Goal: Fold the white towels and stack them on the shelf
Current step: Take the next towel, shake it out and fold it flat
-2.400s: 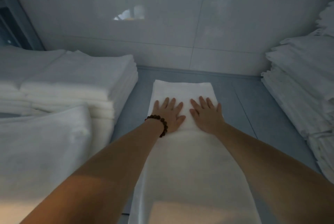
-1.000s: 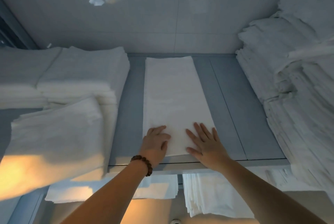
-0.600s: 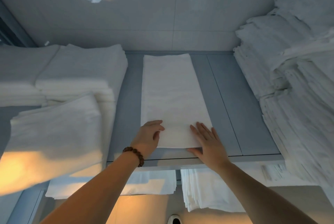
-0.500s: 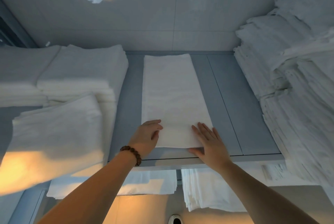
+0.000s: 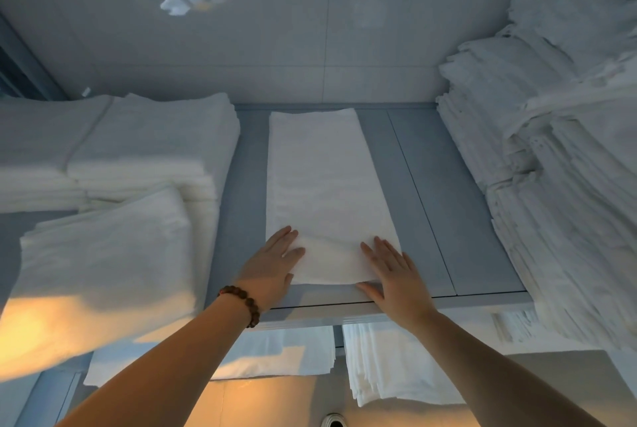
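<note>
A long folded white towel (image 5: 320,185) lies flat on the grey shelf (image 5: 448,220), running from the front edge back to the wall. My left hand (image 5: 272,264), with a bead bracelet on its wrist, rests with straight fingers on the towel's near left corner. At the near right corner my right hand (image 5: 393,271) lies flat, fingers spread on the cloth and thumb along the front edge.
Stacks of folded white towels (image 5: 144,151) fill the shelf's left side, with another pile (image 5: 103,254) nearer me. A tall uneven stack (image 5: 551,185) stands on the right. More towels (image 5: 389,364) lie on the lower shelf. A tiled wall (image 5: 310,30) closes the back.
Both hands slid from the towel's middle back to its near end, and the towel now lies fully on the shelf. In the last half second the hands barely moved.
</note>
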The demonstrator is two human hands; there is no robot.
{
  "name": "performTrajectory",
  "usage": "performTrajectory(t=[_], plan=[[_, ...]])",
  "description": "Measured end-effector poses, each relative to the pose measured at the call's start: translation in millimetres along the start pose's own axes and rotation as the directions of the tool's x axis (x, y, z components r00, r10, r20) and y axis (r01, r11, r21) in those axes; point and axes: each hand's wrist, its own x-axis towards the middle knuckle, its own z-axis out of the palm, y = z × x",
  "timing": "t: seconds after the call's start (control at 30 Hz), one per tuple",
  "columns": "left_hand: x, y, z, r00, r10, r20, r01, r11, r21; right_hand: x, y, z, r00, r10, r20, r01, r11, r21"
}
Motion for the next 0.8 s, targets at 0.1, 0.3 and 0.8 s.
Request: performTrajectory(t=[0.1,0.3,0.8], plan=[[2.1,3.6,-5.6,0.997,-0.021,-0.072,0.014,0.995,-0.097,-1.0,-1.3,1.2,1.0,-0.017,0.011,0.017,0.999,-0.033],[-1.1,3.9,-22.1,0.991,0.04,-0.124,-0.054,0.991,-0.118,-1.3,-0.1,-2.6,0.996,0.021,-0.081,-0.02,1.0,0.018],[-31.3,-9.3,26.8,0.982,0.058,0.18,-0.056,0.998,-0.014,-40.8,2.8,-5.1,0.994,-0.11,0.005,0.11,0.985,-0.13]])
